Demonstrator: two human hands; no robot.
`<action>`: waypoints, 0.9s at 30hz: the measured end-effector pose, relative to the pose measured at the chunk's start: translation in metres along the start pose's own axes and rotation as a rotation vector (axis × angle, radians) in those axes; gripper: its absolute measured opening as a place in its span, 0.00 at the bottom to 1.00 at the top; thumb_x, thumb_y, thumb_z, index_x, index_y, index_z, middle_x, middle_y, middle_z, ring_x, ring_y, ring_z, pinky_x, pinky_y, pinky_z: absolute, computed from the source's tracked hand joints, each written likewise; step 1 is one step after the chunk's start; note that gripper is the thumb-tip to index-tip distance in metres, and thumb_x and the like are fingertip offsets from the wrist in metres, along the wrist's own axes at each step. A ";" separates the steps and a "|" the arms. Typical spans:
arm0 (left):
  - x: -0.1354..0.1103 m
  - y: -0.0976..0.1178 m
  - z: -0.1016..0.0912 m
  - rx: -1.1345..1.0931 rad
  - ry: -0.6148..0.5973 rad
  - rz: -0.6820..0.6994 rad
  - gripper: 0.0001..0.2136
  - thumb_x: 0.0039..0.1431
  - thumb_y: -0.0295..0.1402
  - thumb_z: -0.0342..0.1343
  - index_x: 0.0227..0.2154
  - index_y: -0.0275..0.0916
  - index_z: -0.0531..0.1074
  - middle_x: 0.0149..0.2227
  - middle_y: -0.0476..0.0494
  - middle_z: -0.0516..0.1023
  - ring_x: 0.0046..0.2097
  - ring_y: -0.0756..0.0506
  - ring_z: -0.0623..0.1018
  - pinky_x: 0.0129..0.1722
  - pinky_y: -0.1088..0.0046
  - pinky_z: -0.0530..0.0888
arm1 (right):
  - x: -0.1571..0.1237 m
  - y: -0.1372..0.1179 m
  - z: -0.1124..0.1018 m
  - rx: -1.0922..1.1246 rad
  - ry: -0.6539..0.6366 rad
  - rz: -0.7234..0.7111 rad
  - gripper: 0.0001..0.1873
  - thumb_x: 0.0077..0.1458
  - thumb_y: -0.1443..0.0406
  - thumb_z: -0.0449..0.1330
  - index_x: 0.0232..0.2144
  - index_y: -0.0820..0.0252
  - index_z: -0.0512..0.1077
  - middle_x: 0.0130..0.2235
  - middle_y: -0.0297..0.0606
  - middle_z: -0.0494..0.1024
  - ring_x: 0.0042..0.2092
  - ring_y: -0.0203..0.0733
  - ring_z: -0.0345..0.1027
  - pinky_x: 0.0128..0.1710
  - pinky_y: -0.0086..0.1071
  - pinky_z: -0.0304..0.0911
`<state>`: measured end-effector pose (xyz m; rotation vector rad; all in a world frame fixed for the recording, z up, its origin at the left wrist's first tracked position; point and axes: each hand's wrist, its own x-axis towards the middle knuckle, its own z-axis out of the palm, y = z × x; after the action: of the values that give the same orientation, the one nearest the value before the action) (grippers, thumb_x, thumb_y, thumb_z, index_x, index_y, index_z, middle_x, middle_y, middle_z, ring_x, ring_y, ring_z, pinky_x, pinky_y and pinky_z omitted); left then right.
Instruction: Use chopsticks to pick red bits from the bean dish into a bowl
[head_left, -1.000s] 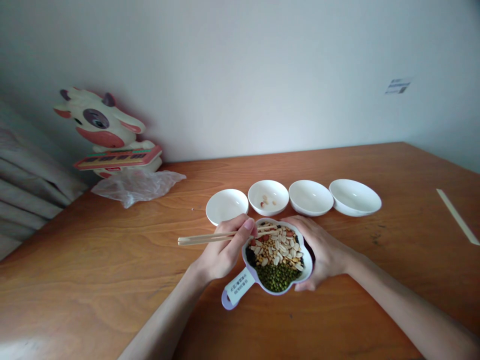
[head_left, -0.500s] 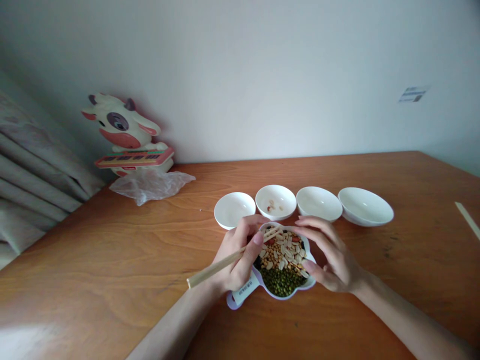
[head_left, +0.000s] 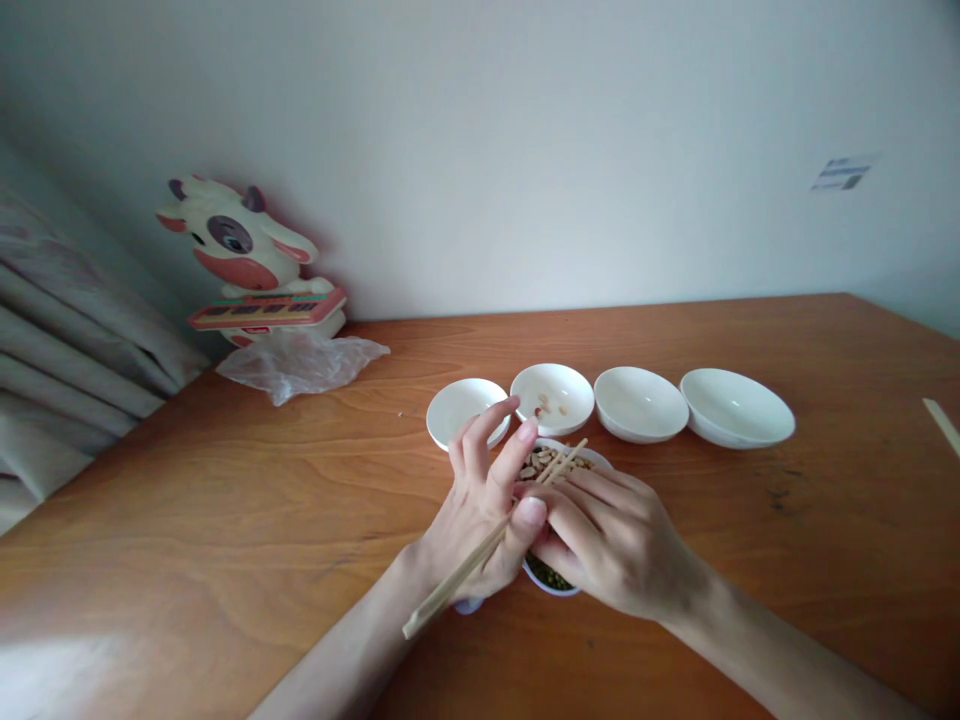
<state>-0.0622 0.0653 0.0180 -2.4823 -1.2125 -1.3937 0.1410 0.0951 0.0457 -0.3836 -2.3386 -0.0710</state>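
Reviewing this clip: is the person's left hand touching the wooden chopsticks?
Touching. The head view shows the left hand gripping the wooden chopsticks, which pass through it and stick out on both sides.

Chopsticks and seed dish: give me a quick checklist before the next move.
1. Wooden chopsticks in left hand: ok, held, tips over the dish.
2. Right hand: not ok, it covers much of the seed dish.
3. Dish steady: cannot tell, the hands hide most of it.
4. Anything between the chopstick tips: cannot tell.
5. Second white bowl from the left: ok, upright, a few pale pieces inside.
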 end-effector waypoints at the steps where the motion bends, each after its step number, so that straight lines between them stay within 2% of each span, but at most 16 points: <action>1: 0.002 0.000 -0.001 -0.005 -0.014 0.038 0.35 0.84 0.52 0.38 0.84 0.57 0.32 0.80 0.28 0.52 0.78 0.27 0.61 0.71 0.40 0.63 | -0.001 0.001 0.001 0.007 0.001 -0.007 0.08 0.71 0.68 0.63 0.51 0.54 0.76 0.37 0.42 0.89 0.34 0.55 0.84 0.34 0.48 0.77; 5: 0.007 0.001 -0.005 -0.034 -0.081 0.152 0.46 0.75 0.64 0.52 0.84 0.56 0.36 0.79 0.25 0.53 0.76 0.23 0.64 0.70 0.40 0.66 | -0.009 0.012 -0.005 0.061 0.060 0.023 0.10 0.72 0.68 0.63 0.53 0.54 0.76 0.39 0.43 0.89 0.36 0.54 0.84 0.35 0.47 0.77; 7: 0.008 0.002 -0.007 -0.061 -0.066 0.160 0.49 0.70 0.63 0.60 0.83 0.55 0.40 0.77 0.25 0.55 0.74 0.22 0.65 0.69 0.41 0.68 | -0.017 0.021 -0.012 0.136 0.148 0.125 0.14 0.70 0.70 0.65 0.54 0.51 0.77 0.42 0.42 0.90 0.37 0.51 0.83 0.36 0.44 0.77; 8: 0.008 0.001 -0.008 -0.070 -0.046 0.150 0.49 0.70 0.60 0.64 0.82 0.54 0.42 0.76 0.25 0.56 0.73 0.23 0.66 0.69 0.41 0.69 | -0.020 0.026 -0.016 0.202 0.217 0.225 0.14 0.70 0.70 0.65 0.53 0.49 0.78 0.40 0.39 0.89 0.36 0.49 0.82 0.35 0.42 0.76; 11: 0.008 0.000 -0.010 -0.085 0.011 0.051 0.40 0.72 0.41 0.66 0.78 0.51 0.51 0.69 0.29 0.63 0.69 0.29 0.70 0.67 0.47 0.72 | -0.027 0.043 -0.024 0.573 0.357 0.611 0.08 0.74 0.64 0.62 0.49 0.48 0.82 0.30 0.35 0.82 0.29 0.44 0.74 0.25 0.37 0.67; 14: 0.009 -0.002 -0.012 -0.128 0.024 -0.090 0.27 0.73 0.30 0.61 0.71 0.46 0.61 0.63 0.33 0.70 0.65 0.34 0.72 0.65 0.51 0.73 | -0.028 0.056 -0.024 0.949 0.420 0.764 0.09 0.69 0.58 0.65 0.38 0.52 0.83 0.29 0.36 0.79 0.29 0.43 0.71 0.25 0.35 0.65; 16: 0.010 -0.004 -0.012 -0.172 0.011 -0.171 0.18 0.75 0.29 0.59 0.64 0.44 0.68 0.58 0.35 0.74 0.60 0.36 0.75 0.62 0.54 0.74 | -0.028 0.060 -0.021 1.108 0.409 0.830 0.15 0.66 0.53 0.65 0.31 0.53 0.82 0.27 0.37 0.78 0.27 0.42 0.69 0.23 0.34 0.63; 19: 0.011 -0.007 -0.009 -0.250 0.026 -0.277 0.07 0.78 0.31 0.58 0.54 0.43 0.74 0.52 0.39 0.77 0.53 0.40 0.77 0.54 0.59 0.76 | -0.030 0.060 -0.015 1.233 0.329 0.920 0.27 0.71 0.48 0.59 0.24 0.54 0.78 0.23 0.37 0.74 0.24 0.40 0.64 0.21 0.34 0.58; 21: 0.010 -0.009 -0.006 -0.319 0.075 -0.348 0.05 0.79 0.34 0.57 0.51 0.43 0.75 0.49 0.40 0.78 0.50 0.41 0.77 0.52 0.61 0.76 | -0.032 0.060 -0.012 1.264 0.303 0.947 0.28 0.73 0.46 0.56 0.29 0.55 0.81 0.23 0.36 0.73 0.23 0.40 0.62 0.22 0.34 0.57; 24: 0.008 -0.015 -0.001 -0.444 0.153 -0.471 0.06 0.79 0.37 0.58 0.49 0.43 0.76 0.46 0.43 0.79 0.47 0.43 0.77 0.50 0.64 0.75 | -0.034 0.061 -0.009 1.262 0.327 0.953 0.21 0.73 0.47 0.58 0.45 0.53 0.82 0.24 0.32 0.73 0.26 0.41 0.62 0.24 0.33 0.58; 25: 0.008 -0.018 0.001 -0.485 0.173 -0.513 0.06 0.79 0.39 0.59 0.48 0.43 0.77 0.46 0.43 0.79 0.46 0.43 0.77 0.49 0.64 0.75 | -0.035 0.062 -0.009 1.254 0.327 0.949 0.19 0.73 0.47 0.59 0.45 0.53 0.81 0.24 0.32 0.73 0.26 0.42 0.62 0.25 0.33 0.59; 27: 0.008 -0.023 0.003 -0.551 0.202 -0.585 0.08 0.77 0.41 0.62 0.47 0.42 0.78 0.44 0.44 0.80 0.45 0.43 0.78 0.49 0.65 0.76 | -0.038 0.064 -0.008 1.229 0.290 0.922 0.20 0.73 0.47 0.60 0.38 0.53 0.80 0.26 0.33 0.74 0.28 0.42 0.65 0.28 0.35 0.63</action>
<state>-0.0724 0.0869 0.0148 -2.2651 -1.7949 -2.3336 0.1906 0.1454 0.0213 -0.6692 -1.3484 1.5192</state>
